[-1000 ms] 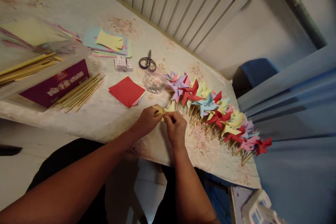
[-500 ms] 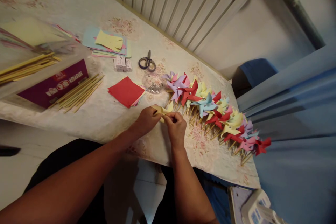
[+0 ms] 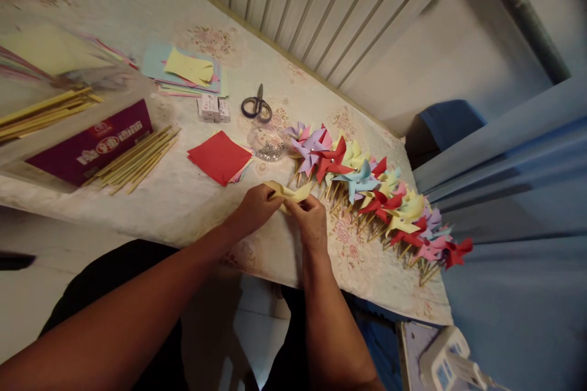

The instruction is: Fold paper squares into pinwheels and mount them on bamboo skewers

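Between my hands is a yellow paper pinwheel (image 3: 293, 193), its points partly curled in, held just over the table's front edge. My left hand (image 3: 260, 206) pinches it from the left, and my right hand (image 3: 310, 217) grips its right side with thumb and fingers. My fingers hide the middle of the paper. Close by lie a stack of paper squares with a red one (image 3: 221, 157) on top and a clear round container (image 3: 269, 146) of small metal pieces. To the right, finished paper pinwheels (image 3: 360, 182) on sticks lie in a long row.
Scissors (image 3: 257, 106) lie beyond the container, near small white boxes (image 3: 212, 108) and coloured paper sheets (image 3: 186, 70). Wooden sticks (image 3: 137, 159) lean by a purple-labelled bag (image 3: 96, 143) at left. A radiator (image 3: 293, 6) and blue curtain (image 3: 513, 244) border the flowered tablecloth (image 3: 197, 208).
My right hand has shifted its grip on the yellow pinwheel, and the paper's right point now spreads out above the fingers. My left hand keeps its hold.
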The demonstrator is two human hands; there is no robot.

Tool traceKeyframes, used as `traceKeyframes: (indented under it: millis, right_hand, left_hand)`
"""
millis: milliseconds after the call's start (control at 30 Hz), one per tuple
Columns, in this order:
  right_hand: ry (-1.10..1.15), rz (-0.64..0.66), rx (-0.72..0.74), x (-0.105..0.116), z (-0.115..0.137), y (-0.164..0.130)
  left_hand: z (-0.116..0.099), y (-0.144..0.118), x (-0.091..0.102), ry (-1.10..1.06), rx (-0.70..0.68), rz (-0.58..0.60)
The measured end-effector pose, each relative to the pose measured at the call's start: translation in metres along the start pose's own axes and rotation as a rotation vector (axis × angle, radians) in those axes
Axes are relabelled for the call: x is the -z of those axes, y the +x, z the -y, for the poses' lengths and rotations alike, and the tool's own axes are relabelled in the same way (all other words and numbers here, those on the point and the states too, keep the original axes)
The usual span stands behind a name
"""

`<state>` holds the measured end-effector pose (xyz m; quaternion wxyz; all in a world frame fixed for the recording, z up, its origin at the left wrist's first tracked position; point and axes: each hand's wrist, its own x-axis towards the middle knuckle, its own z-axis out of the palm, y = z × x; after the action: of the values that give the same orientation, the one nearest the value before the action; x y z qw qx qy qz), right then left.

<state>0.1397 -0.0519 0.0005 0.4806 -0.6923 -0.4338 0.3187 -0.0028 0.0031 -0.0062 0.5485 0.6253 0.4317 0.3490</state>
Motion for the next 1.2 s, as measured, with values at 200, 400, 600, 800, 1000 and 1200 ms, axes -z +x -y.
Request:
traceKeyframes:
  millis: [200, 400, 600, 800, 1000, 1200]
  right_hand:
    - [0.124, 0.021, -0.027, -0.003, -0.001, -0.003]
    - [0.169, 0.033, -0.028, -0.003, -0.001, -0.002]
    - [0.179, 0.025, -0.048, -0.003, -0.004, -0.001]
    - [0.232, 0.067, -0.049, 0.0, -0.01, 0.001]
    - [0.232, 0.054, -0.065, 0.0, -0.014, 0.002]
    - [0.257, 0.082, -0.075, 0.0, -0.014, 0.002]
  left_hand:
    - [0.005, 0.001, -0.001, -0.017, -0.009, 0.013]
    - [0.008, 0.0, -0.002, -0.05, -0.005, -0.016]
    - [0.002, -0.002, -0.002, -0.092, -0.022, 0.004]
    - [0.003, 0.0, -0.001, -0.207, -0.011, 0.078]
    - [0.01, 0.003, -0.003, -0.314, 0.038, 0.184]
    - [0.005, 0.001, -0.002, -0.366, 0.073, 0.177]
